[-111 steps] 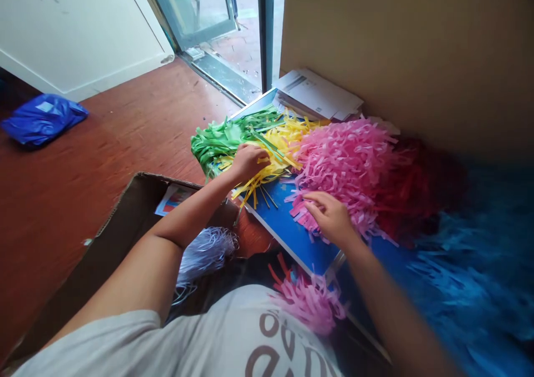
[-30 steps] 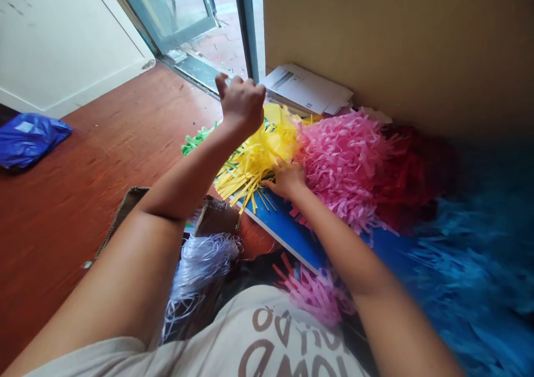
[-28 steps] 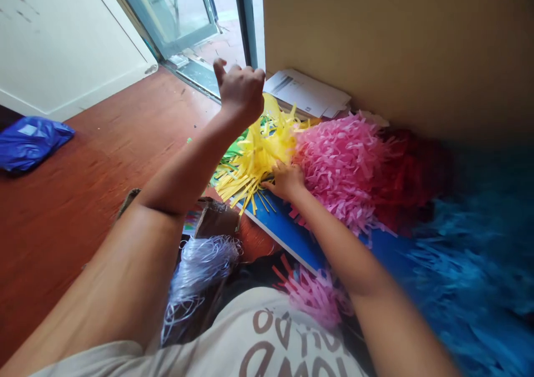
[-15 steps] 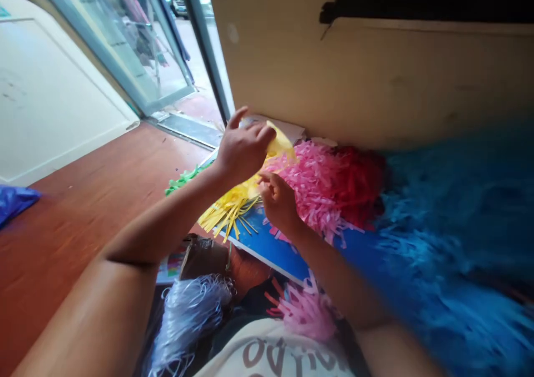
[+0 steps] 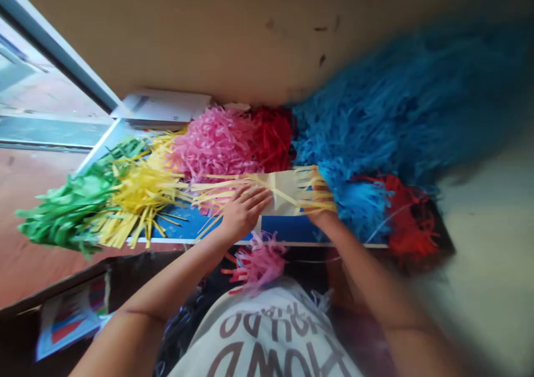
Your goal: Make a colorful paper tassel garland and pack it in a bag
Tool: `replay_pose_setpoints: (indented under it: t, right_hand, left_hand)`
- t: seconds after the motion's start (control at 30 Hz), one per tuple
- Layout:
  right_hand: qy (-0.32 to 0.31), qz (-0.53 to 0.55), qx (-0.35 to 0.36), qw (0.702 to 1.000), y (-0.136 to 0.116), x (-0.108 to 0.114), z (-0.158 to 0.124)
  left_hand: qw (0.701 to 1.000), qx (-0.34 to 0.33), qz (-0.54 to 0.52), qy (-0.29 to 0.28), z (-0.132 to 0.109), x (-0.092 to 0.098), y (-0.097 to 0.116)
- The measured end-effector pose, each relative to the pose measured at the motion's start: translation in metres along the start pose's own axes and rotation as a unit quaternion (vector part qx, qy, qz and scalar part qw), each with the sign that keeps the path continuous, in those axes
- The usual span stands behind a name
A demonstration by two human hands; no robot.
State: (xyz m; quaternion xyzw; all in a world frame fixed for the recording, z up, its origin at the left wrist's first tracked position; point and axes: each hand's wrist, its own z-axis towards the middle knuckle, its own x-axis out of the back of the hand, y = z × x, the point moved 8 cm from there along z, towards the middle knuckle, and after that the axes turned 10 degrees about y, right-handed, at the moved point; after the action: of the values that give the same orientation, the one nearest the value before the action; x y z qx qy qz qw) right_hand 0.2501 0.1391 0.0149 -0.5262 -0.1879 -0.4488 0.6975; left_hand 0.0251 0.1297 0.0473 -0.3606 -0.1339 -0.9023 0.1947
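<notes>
A yellow fringed paper sheet (image 5: 283, 191) lies spread on the blue board (image 5: 292, 229) in front of me. My left hand (image 5: 244, 210) rests flat on its left half, fingers stretched out. My right hand (image 5: 321, 210) is at the sheet's right end, mostly hidden under the yellow strips, so its fingers do not show. Beside the sheet lie heaps of cut paper fringe: yellow (image 5: 137, 199), green (image 5: 67, 216), pink (image 5: 214, 140), red (image 5: 271, 135) and blue (image 5: 375, 121).
A tan wall (image 5: 233, 38) stands behind the heaps, with white papers (image 5: 162, 107) at its foot. A small pink tassel (image 5: 261, 260) lies at the board's near edge. A cardboard box (image 5: 67, 304) with a printed sheet sits at lower left on the red-brown floor. More red fringe (image 5: 406, 221) lies right.
The view has swung right. My left hand, raised with a yellow piece half a second ago, has come down; the yellow sheet now lies spread flat on the board under both hands.
</notes>
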Motion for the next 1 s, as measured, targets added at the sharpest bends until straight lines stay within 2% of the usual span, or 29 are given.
replay_pose_setpoints:
  t: [0.07, 0.13, 0.17, 0.2, 0.23, 0.27, 0.3, 0.33, 0.37, 0.4, 0.43, 0.47, 0.5, 0.6, 0.63, 0.67, 0.73, 0.8, 0.87, 0.93, 1.0]
  right_hand:
    - [-0.031, -0.043, -0.067, 0.996, 0.058, 0.043, -0.021]
    - [-0.045, -0.086, -0.134, 0.986, 0.098, 0.088, -0.044]
    - [-0.012, -0.129, -0.191, 0.973, 0.112, 0.111, -0.055]
    - [0.069, -0.191, -0.234, 0.951, 0.115, 0.136, -0.067]
    - [0.155, -0.236, -0.243, 0.928, 0.103, 0.152, -0.078]
    - [0.222, -0.253, -0.213, 0.917, 0.081, 0.154, -0.087]
    - [0.251, -0.232, -0.155, 0.927, 0.053, 0.141, -0.093]
    - [0.198, -0.174, -0.068, 0.962, 0.022, 0.109, -0.094]
    - [0.11, -0.114, 0.026, 0.987, -0.009, 0.071, -0.096]
    - [0.024, -0.089, 0.092, 0.992, -0.032, 0.036, -0.101]
    - [-0.019, -0.093, 0.115, 0.989, -0.043, 0.012, -0.104]
    - [-0.006, -0.111, 0.103, 0.988, -0.041, 0.004, -0.104]
    - [0.036, -0.14, 0.066, 0.987, -0.031, 0.007, -0.102]
    - [0.209, -0.211, -0.061, 0.953, 0.009, 0.057, -0.103]
    - [0.231, -0.219, -0.071, 0.945, 0.013, 0.069, -0.104]
    - [0.228, -0.218, -0.06, 0.947, 0.011, 0.075, -0.103]
    - [0.154, -0.194, 0.007, 0.969, -0.006, 0.064, -0.095]
    - [0.034, -0.144, 0.1, 0.984, -0.026, 0.032, -0.089]
    - [-0.066, -0.08, 0.171, 0.98, -0.033, 0.003, -0.086]
    - [-0.108, -0.029, 0.188, 0.976, -0.021, -0.01, -0.08]
    - [-0.104, -0.002, 0.172, 0.98, -0.001, -0.01, -0.073]
  left_hand:
    - [0.996, 0.008, -0.023, -0.083, -0.008, -0.044, 0.011]
    - [0.986, 0.022, -0.034, -0.163, -0.015, -0.076, 0.02]
    - [0.98, 0.03, -0.034, -0.195, -0.018, -0.088, 0.024]
    - [0.974, 0.037, -0.032, -0.221, -0.02, -0.095, 0.027]
    - [0.969, 0.044, -0.028, -0.241, -0.021, -0.1, 0.029]
    - [0.965, 0.051, -0.026, -0.256, -0.022, -0.103, 0.031]
    - [0.962, 0.058, -0.022, -0.266, -0.022, -0.103, 0.032]
    - [0.961, 0.063, -0.018, -0.27, -0.021, -0.103, 0.033]
    - [0.961, 0.065, -0.013, -0.27, -0.021, -0.101, 0.034]
    - [0.961, 0.067, -0.006, -0.269, -0.02, -0.098, 0.034]
    - [0.961, 0.07, 0.001, -0.267, -0.02, -0.096, 0.034]
    - [0.961, 0.074, 0.006, -0.267, -0.02, -0.094, 0.034]
    - [0.96, 0.08, 0.009, -0.267, -0.021, -0.092, 0.033]
    - [0.962, 0.099, 0.004, -0.256, -0.022, -0.087, 0.031]
    - [0.963, 0.104, 0.003, -0.247, -0.021, -0.085, 0.031]
    - [0.965, 0.109, 0.004, -0.238, -0.02, -0.083, 0.03]
    - [0.967, 0.117, 0.002, -0.227, -0.018, -0.08, 0.03]
    - [0.967, 0.12, -0.014, -0.224, -0.016, -0.078, 0.031]
    - [0.966, 0.123, -0.039, -0.224, -0.016, -0.075, 0.029]
    - [0.963, 0.133, -0.064, -0.225, -0.019, -0.071, 0.023]
    - [0.96, 0.15, -0.076, -0.225, -0.023, -0.065, 0.011]
